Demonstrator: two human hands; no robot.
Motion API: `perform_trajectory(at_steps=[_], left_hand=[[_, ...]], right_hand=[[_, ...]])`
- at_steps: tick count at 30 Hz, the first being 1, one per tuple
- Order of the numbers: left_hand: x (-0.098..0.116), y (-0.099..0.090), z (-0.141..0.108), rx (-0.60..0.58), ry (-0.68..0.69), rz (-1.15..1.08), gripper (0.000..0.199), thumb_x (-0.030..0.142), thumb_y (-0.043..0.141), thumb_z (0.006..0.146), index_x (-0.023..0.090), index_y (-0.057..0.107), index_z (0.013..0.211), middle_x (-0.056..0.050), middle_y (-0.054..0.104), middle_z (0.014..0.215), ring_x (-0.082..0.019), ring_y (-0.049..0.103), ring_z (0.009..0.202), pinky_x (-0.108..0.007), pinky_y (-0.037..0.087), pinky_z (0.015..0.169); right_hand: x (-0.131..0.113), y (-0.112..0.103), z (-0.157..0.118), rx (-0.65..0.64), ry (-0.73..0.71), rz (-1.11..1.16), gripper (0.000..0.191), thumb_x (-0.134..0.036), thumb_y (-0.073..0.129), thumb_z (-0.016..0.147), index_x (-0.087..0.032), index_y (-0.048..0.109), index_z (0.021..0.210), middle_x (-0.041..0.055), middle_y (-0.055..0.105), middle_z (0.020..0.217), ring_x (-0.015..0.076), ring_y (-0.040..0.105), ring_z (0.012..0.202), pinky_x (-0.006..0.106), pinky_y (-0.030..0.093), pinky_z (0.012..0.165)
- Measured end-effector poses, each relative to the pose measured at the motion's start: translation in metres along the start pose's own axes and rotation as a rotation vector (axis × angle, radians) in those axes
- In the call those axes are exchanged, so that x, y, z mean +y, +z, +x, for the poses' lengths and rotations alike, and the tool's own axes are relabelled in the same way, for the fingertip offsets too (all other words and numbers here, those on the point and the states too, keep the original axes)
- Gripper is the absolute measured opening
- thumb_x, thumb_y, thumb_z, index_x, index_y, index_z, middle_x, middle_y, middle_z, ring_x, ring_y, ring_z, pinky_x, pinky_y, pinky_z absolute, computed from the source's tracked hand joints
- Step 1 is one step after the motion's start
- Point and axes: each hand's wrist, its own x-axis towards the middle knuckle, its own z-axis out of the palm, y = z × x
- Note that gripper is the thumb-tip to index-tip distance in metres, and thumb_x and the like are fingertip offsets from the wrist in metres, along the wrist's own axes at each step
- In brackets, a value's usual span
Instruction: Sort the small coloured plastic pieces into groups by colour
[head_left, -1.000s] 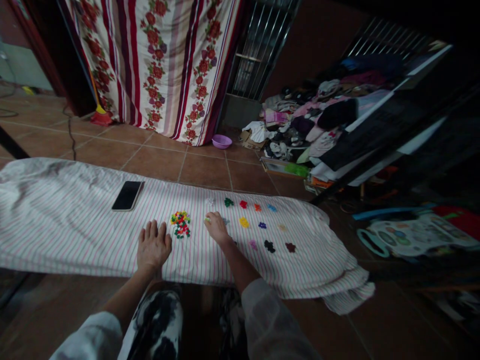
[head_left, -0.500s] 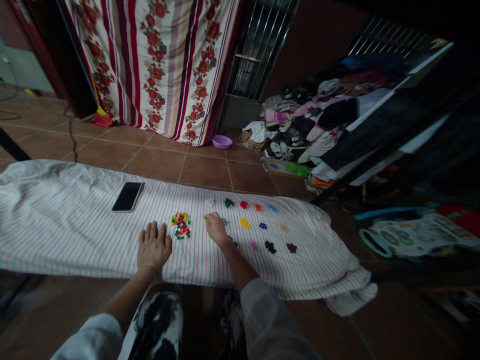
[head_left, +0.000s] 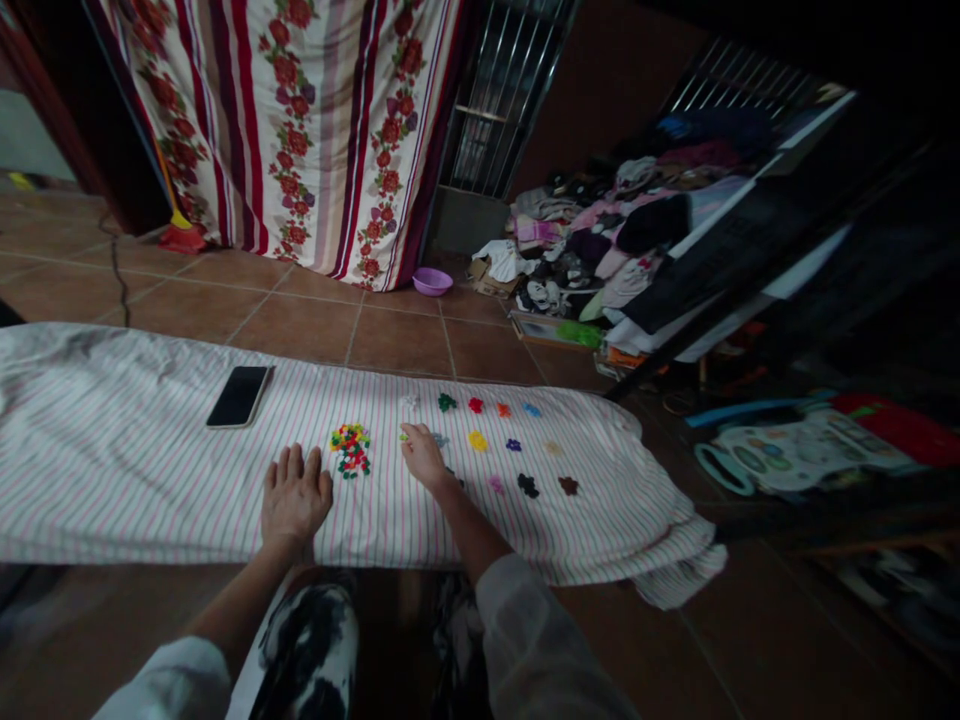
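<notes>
My left hand (head_left: pixel 297 493) lies flat on a striped cloth (head_left: pixel 165 480), fingers spread, just left of a mixed heap of small coloured pieces (head_left: pixel 351 450) in red, yellow, green and orange. To the right of that heap, my right hand (head_left: pixel 424 458) reaches down to the cloth with its fingers drawn together. A few yellow-green pieces (head_left: pixel 404 436) show at its fingertips; whether any are pinched is too small to tell. Sorted single-colour piles lie beyond and beside it, among them white (head_left: pixel 410 402), dark green (head_left: pixel 447 402), yellow (head_left: pixel 478 441) and black (head_left: pixel 528 486). My right hand partly hides a grey pile (head_left: pixel 440 439).
A phone (head_left: pixel 240 397) lies on the cloth at the left. Past the far edge are a tiled floor, a purple basin (head_left: pixel 433 282) and a floral curtain (head_left: pixel 322 150). Clothes (head_left: pixel 592 230) are heaped at the back right, with a toy-like board (head_left: pixel 810 455) at the right.
The view has swung slightly, so everything sits a little further left. My right hand stays by the yellow-green pieces, which show slightly more. My left hand keeps its place on the cloth.
</notes>
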Motion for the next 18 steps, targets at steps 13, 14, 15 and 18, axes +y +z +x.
perform_trajectory(at_steps=[13,14,15,18], left_hand=[[0.002,-0.005,0.001,-0.040,-0.016,0.015,0.050,0.034,0.035,0.087,0.013,0.052,0.130,-0.018,0.048,0.137,-0.031,0.037,0.133,-0.047,0.027,0.109],[0.002,-0.005,0.001,-0.043,-0.015,0.023,0.050,0.034,0.035,0.087,0.013,0.051,0.130,-0.018,0.048,0.137,-0.031,0.037,0.133,-0.047,0.027,0.108],[0.002,-0.005,0.001,-0.046,-0.013,0.029,0.050,0.034,0.035,0.087,0.014,0.051,0.130,-0.018,0.048,0.137,-0.031,0.037,0.133,-0.047,0.027,0.108],[0.001,-0.003,0.001,-0.041,-0.009,0.042,0.050,0.034,0.035,0.088,0.014,0.051,0.130,-0.019,0.047,0.137,-0.031,0.037,0.133,-0.046,0.027,0.108]], right_hand=[[0.025,-0.013,-0.007,0.197,-0.060,0.009,0.032,-0.011,0.043,0.087,-0.021,0.064,0.108,0.0062,0.064,0.106,0.0174,0.055,0.100,0.030,0.043,0.091],[0.030,-0.017,-0.008,0.229,-0.069,-0.001,0.029,-0.012,0.046,0.087,-0.022,0.066,0.105,0.0062,0.065,0.104,0.0189,0.054,0.100,0.032,0.042,0.091],[0.035,-0.020,-0.009,0.255,-0.080,-0.012,0.026,-0.014,0.048,0.086,-0.022,0.067,0.102,0.0061,0.065,0.104,0.0204,0.053,0.101,0.033,0.042,0.091],[0.048,-0.026,-0.009,0.259,-0.121,-0.028,0.017,-0.018,0.057,0.083,-0.022,0.069,0.094,0.0055,0.067,0.102,0.0229,0.051,0.102,0.037,0.040,0.093]])
